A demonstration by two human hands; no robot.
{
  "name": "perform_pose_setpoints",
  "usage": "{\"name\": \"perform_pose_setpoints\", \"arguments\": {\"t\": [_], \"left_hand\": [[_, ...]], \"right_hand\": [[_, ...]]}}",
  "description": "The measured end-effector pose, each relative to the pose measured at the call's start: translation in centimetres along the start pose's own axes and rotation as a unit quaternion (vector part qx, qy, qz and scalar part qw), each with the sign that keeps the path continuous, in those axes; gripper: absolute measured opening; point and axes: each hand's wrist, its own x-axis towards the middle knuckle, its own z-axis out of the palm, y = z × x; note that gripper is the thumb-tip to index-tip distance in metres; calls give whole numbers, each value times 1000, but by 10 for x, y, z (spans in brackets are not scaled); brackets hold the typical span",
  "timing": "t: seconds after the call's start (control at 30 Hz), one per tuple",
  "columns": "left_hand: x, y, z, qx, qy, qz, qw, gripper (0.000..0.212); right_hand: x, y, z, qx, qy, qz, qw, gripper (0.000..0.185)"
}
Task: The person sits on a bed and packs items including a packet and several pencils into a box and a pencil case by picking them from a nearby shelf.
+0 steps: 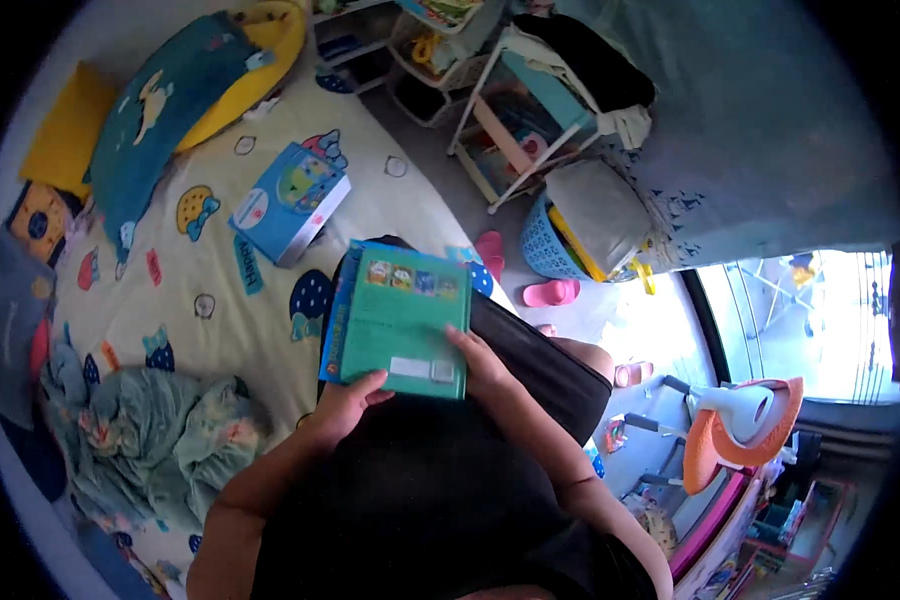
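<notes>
A green book [409, 330], back cover up with small pictures along its top, rests over my lap. Beneath it a blue book [338, 319] sticks out along the left side. My left hand [351, 403] grips the lower left corner of the stack, its thumb over the green cover. On the right edge is my right hand [478, 361], fingers on the cover and partly blurred. The undersides of both hands are hidden. Farther off on the bed lies a blue and white box [289, 202] with a colourful picture.
The bed's patterned sheet [217, 262] carries a crumpled green blanket [157, 435] and a teal cushion [169, 105]. To the right stand a blue basket [551, 244], a folding rack with clothes [525, 142], pink slippers [551, 292] and an orange-edged chair [742, 427].
</notes>
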Motion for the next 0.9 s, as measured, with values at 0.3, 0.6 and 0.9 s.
{"name": "perform_pose_setpoints", "arguments": {"t": [0.3, 0.6, 0.9], "left_hand": [[79, 85, -7, 314, -133, 136, 930, 51], [246, 30, -141, 564, 85, 285, 770, 33], [252, 2, -170, 759, 59, 329, 559, 43]], "right_hand": [[44, -87, -11, 226, 7, -115, 967, 48], [258, -110, -175, 432, 230, -139, 861, 23], [450, -192, -196, 484, 125, -304, 811, 37]]}}
